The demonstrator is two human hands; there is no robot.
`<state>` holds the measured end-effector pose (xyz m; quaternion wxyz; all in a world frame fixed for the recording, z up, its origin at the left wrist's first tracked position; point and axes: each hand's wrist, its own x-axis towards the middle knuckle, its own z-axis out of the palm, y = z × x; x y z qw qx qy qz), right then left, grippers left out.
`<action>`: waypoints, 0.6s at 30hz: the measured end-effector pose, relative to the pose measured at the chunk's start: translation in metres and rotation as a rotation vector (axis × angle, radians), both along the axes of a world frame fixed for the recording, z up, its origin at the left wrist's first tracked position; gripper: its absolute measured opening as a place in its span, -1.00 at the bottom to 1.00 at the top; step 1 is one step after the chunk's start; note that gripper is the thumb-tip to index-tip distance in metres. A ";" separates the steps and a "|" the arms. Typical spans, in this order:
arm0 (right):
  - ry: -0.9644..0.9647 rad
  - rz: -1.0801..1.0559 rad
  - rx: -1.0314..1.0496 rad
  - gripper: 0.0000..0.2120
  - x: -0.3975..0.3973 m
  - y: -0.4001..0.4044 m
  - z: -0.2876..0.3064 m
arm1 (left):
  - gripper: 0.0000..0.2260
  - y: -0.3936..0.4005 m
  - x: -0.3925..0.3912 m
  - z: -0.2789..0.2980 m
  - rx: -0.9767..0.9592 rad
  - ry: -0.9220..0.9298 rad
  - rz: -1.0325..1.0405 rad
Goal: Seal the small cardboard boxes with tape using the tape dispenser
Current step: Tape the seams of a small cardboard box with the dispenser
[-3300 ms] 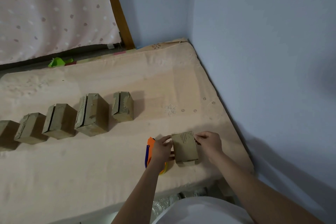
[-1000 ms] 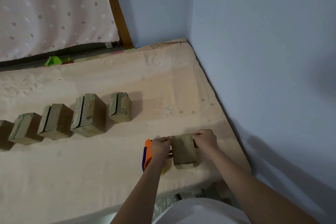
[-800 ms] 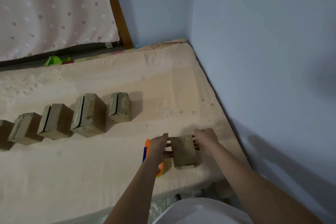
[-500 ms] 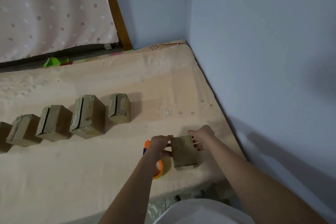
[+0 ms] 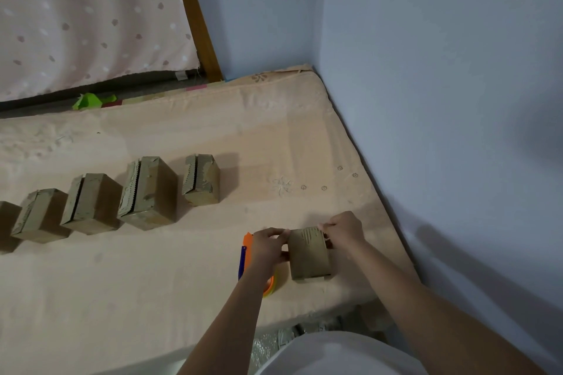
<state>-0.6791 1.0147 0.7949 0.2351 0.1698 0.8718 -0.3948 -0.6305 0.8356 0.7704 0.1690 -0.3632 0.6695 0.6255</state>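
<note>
Cardboard box (image 5: 309, 254) on a mattress (image 5: 182, 268), gripped by left hand (image 5: 268, 248) at nine o'clock and right hand (image 5: 344, 233) at two o'clock.

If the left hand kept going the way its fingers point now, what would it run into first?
The left hand points rightward and already grips the small cardboard box; past that, the right hand on the far side. Depth is hard to judge here.
</note>
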 end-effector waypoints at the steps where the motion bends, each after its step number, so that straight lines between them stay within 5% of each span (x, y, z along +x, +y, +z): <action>1: 0.020 0.002 0.008 -0.70 0.002 -0.001 0.001 | -0.83 0.001 0.000 -0.001 -0.020 0.001 0.009; 11: -0.016 -0.090 0.068 -0.55 0.019 -0.025 0.001 | -0.70 0.033 -0.003 0.010 -0.341 -0.019 -0.040; 18: 0.010 -0.201 -0.015 -0.71 0.021 -0.019 -0.001 | -0.81 0.027 0.002 0.006 -0.162 0.006 0.065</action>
